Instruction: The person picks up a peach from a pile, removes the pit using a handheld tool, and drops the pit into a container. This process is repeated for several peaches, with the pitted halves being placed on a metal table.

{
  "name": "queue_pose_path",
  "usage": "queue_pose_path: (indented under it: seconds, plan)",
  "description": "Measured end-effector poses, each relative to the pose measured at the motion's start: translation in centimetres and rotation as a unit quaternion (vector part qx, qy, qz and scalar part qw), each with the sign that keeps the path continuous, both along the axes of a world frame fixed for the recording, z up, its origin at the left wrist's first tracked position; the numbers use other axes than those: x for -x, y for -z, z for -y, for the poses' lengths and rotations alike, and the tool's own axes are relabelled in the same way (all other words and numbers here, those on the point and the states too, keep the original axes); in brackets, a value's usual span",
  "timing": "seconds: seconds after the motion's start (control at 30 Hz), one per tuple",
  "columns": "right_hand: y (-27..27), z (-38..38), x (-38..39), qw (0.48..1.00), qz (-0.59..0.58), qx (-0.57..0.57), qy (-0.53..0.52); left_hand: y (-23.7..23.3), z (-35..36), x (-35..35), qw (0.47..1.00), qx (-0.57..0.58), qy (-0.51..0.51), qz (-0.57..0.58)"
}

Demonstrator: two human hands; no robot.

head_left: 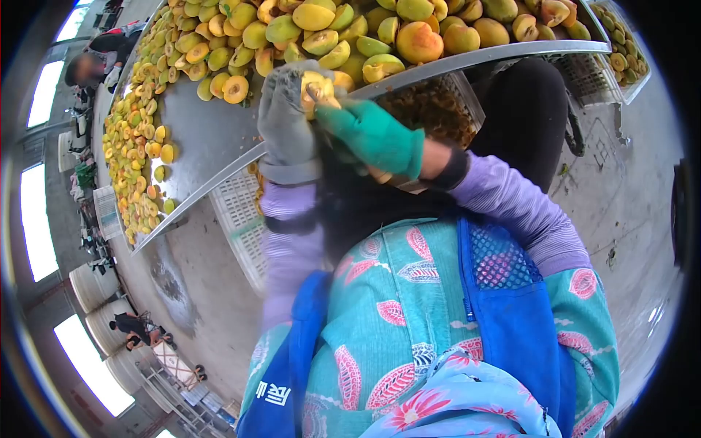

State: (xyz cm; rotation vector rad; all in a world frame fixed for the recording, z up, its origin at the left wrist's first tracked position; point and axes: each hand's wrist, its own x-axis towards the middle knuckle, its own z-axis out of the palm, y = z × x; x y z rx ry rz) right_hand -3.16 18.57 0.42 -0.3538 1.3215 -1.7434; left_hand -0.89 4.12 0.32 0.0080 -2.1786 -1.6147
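Observation:
My left hand (283, 117), in a grey glove, is closed around a cut yellow peach (315, 89) just in front of the metal table's edge. A brown pit area shows on the fruit's cut face. My right hand (376, 137), in a green glove, is curled with its thumb end against that peach. Motion blurs it, and whatever lies inside its fingers is hidden. Beyond both hands, a heap of yellow-green peaches (314, 18), whole and halved, covers much of the metal table (204, 124).
White plastic crates (237, 226) stand below the table edge, one holding brown scraps (431, 109). Another fruit crate (628, 44) is at the far right. A person (109, 55) sits across the table; another person (135, 328) is farther off near white tubs (95, 285).

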Motion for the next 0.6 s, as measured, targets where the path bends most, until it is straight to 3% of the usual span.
queue_pose_path:
  seconds: [0.03,0.1,0.13,0.2,0.27,0.3,0.33,0.4,0.5,0.53,0.57,0.6]
  plan:
    - [0.7,-0.1,0.1,1.000,0.007,0.012,0.004,-0.5,0.3,0.0,0.999,-0.002,0.026,0.033]
    - [1.0,1.7,-1.4,0.989,-0.087,0.024,0.117,-1.6,1.3,0.7,0.990,-0.046,0.081,0.108]
    - [0.6,1.9,-1.5,0.994,0.027,0.066,0.078,-2.1,1.2,1.2,0.963,-0.165,0.052,0.206]
    - [-0.8,1.7,-0.6,0.958,0.246,0.147,-0.005,-2.3,0.5,2.7,0.977,-0.164,0.003,0.136]
    - [-1.1,1.5,-0.1,0.977,0.183,0.108,0.028,-2.8,-0.9,3.2,0.976,-0.157,-0.050,0.144]
    - [-1.1,1.3,-0.1,0.984,0.151,0.084,0.041,-2.5,-0.3,3.3,0.985,-0.084,0.015,0.151]
    - [-1.2,1.2,-0.1,0.973,0.197,0.115,0.024,-2.8,0.7,4.1,0.985,-0.009,0.082,0.153]
    - [-1.8,1.4,0.0,0.941,0.285,0.180,-0.012,-3.4,0.8,4.4,0.954,-0.145,0.153,0.213]
    - [-2.2,1.6,0.4,0.894,0.363,0.256,-0.061,-2.3,1.0,4.5,0.938,-0.302,0.126,0.117]
    - [-1.5,1.3,1.1,0.865,0.397,0.292,-0.095,-2.5,-0.3,3.2,0.886,-0.439,0.068,0.132]
    - [-1.0,1.1,1.4,0.831,0.430,0.327,-0.133,-1.2,0.7,2.2,0.896,-0.423,0.035,0.133]
    - [-1.2,0.8,0.9,0.839,0.389,0.338,-0.176,1.3,2.6,0.9,0.905,-0.405,0.002,0.131]
